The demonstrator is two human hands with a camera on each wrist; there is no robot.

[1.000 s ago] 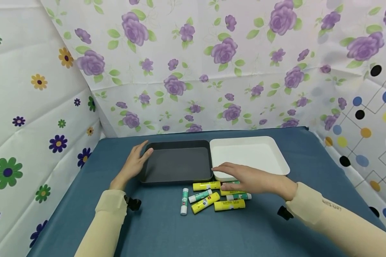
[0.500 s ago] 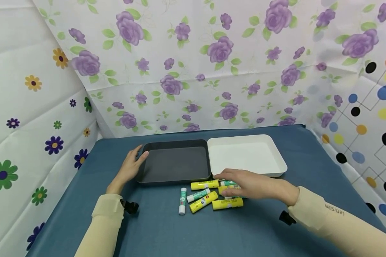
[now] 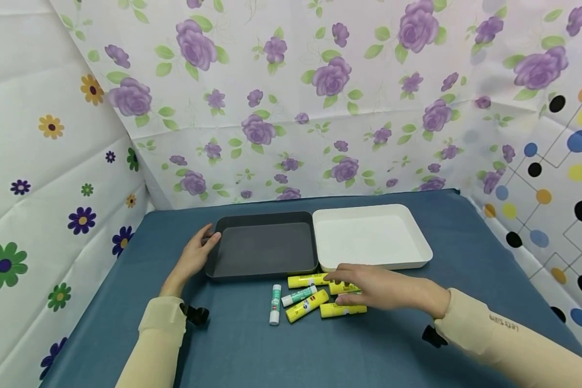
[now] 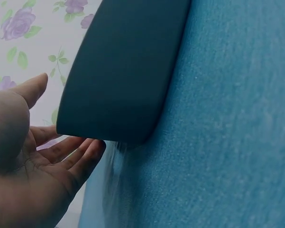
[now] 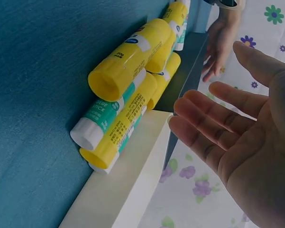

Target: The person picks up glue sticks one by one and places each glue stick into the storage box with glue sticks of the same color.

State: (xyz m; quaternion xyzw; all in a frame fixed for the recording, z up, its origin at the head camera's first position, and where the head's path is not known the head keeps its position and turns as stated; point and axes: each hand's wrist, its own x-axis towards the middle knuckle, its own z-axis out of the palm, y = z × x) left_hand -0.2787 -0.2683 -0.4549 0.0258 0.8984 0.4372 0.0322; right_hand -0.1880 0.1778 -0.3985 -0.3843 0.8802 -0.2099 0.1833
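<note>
glue sticks clustered below two trays, both hands extended

a wide strip of blue cloth-covered surface [image 3: 271,355] is left between the forearms, and more of it is seen to the right of the white tray [image 3: 373,237]. that tray's left edge is met by the black tray [image 3: 269,248]; both are set toward the far edge, which is backed by a floral sheet [image 3: 291,161]. the glue sticks [image 3: 307,306], yellow or green-and-white, are grouped just below the near rims.

the right hand [image 3: 383,286] is held over the right part of the group, its fingers loosely extended and nothing gripped. the left hand [image 3: 194,256] is also relaxed, with nothing gripped, at the black tray's left edge; whether the edge is touched cannot be told.

by the right wrist view, green-labelled sticks covered by the right hand in the head view are revealed beside the white tray's wall. by the left wrist view, the black tray's outer wall is shown.
</note>
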